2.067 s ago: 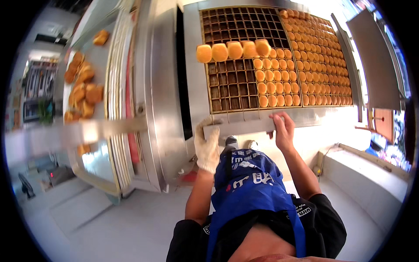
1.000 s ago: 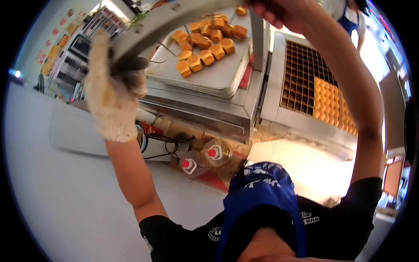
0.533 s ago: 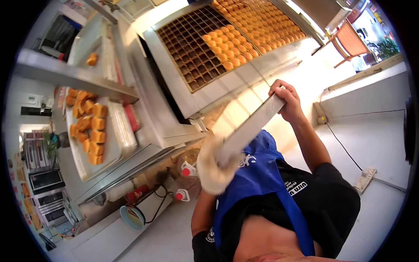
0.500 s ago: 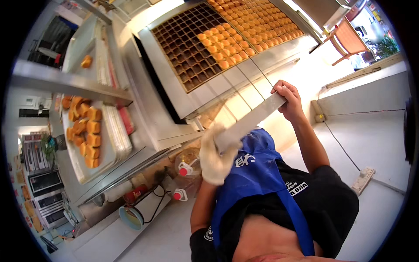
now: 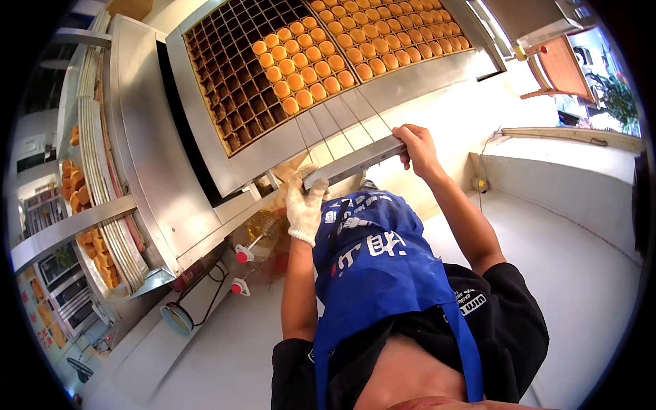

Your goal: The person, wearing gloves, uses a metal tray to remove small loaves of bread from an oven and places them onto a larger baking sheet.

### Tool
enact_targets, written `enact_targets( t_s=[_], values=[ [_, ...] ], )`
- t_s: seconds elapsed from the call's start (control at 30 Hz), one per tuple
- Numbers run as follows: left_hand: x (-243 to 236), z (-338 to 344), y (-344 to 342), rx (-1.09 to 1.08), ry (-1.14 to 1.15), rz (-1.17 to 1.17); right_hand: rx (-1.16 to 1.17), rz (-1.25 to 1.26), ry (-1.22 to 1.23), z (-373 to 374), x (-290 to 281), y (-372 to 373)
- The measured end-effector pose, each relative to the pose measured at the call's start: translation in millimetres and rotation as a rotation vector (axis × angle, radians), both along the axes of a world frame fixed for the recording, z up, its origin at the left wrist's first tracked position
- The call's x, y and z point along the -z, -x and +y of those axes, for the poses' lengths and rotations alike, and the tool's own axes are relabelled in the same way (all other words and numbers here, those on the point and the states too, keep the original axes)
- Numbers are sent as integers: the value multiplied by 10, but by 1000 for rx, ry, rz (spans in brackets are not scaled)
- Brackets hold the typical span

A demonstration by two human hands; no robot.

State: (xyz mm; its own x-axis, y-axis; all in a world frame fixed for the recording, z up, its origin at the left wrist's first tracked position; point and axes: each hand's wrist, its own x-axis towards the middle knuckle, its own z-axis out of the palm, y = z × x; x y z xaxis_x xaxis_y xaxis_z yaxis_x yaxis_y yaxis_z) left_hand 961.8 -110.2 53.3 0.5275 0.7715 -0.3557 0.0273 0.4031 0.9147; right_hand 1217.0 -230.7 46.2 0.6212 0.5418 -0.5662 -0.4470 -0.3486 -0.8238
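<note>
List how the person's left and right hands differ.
The left hand wears an off-white fabric glove; the right hand is bare. The left hand sits lower in view, at the left end of the pronged grey metal bar; the right hand is higher, at its right end. Both hold that bar.

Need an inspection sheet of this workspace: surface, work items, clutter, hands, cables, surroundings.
Surface: steel worktop framing a dark grid mold.
Work items: steel bar with thin wire prongs pointing toward the mold; whether their tips touch the worktop can't be told. Browned buns sit in the mold's right-hand cells.
Clutter: plastic jugs with red caps, low beside the worktop.
Hands: gloved left hand and bare right hand grip opposite ends of the bar.
Cables: black cable, curved, lower left.
Surroundings: tray stack at left; chair and plant at right.
</note>
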Motion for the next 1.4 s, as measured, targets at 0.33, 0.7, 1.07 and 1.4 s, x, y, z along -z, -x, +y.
enact_targets(
  t_s=[0.33, 0.7, 1.07, 1.4],
  values=[
    [-32, 236, -167, -50, -3, -9, -56, 78, 126, 266, -202, -226],
    [242, 383, -321, -198, 249, -57, -120, 14, 102, 463, 388, -312],
    [661, -62, -87, -255, 520, -156, -307, -101, -35, -127, 782, -139],
    [186, 283, -334, -276, 398, -207, -216, 32, 16, 407, 284, -370]
  ],
)
